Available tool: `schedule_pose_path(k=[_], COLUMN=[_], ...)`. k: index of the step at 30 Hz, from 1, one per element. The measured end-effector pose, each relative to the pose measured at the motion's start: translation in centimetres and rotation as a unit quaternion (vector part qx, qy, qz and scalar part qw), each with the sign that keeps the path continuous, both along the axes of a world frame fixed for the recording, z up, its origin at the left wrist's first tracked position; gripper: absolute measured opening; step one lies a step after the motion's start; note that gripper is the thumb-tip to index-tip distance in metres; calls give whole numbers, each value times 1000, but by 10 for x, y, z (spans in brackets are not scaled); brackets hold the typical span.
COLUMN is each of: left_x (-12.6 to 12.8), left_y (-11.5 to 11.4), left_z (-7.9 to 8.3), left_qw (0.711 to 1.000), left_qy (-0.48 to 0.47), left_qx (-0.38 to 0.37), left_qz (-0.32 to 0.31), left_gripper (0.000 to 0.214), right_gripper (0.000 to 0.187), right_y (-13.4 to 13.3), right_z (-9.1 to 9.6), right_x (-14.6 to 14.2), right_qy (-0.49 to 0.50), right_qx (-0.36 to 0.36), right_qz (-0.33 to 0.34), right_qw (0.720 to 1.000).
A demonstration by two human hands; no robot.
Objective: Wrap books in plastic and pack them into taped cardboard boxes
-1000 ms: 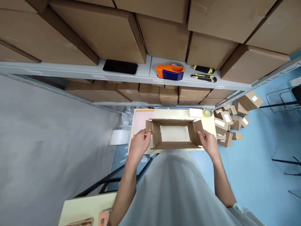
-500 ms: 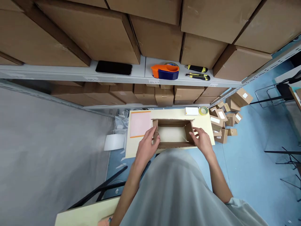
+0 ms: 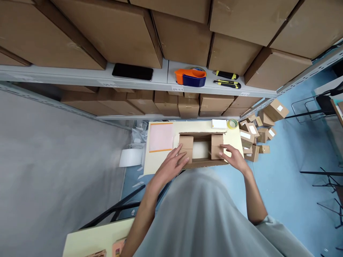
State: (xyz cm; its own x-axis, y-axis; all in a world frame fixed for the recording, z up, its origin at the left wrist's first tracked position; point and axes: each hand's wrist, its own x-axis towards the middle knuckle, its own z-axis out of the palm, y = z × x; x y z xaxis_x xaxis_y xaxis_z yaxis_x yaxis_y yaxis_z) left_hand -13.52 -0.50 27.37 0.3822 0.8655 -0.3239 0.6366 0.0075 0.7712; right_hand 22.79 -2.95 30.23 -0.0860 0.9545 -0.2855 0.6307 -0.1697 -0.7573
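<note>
An open cardboard box stands on the pale yellow table in front of me. Its two short end flaps are folded inward, and between them the pale bottom shows. My left hand lies with spread fingers on the left flap. At the other end, the fingers of my right hand are apart and touch the outer edge of the right flap. Neither hand grips anything.
On the table lie a pink sheet, a white box and a tape roll. The shelf above holds a phone, a tape dispenser and cutters. Parcels are heaped at right.
Both short end flaps of the box have been folded inward. My left hand has moved onto the left flap, while my right hand has shifted slightly right.
</note>
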Motion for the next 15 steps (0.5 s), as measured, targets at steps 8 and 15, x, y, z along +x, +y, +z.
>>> schedule_pose_path(k=[8, 15], left_x=[-19, 0], left_y=[7, 30], left_z=[-5, -45], left_qw=[993, 982], left_qy=[-99, -28], left_qx=[-67, 32], left_qz=[18, 185], left_gripper=[95, 86], right_gripper=[70, 61], right_y=[-21, 7], right_z=[-10, -53], right_x=[28, 3], right_qy=[61, -1], right_qx=[-39, -3], right_qz=[0, -153], right_qw=[997, 988])
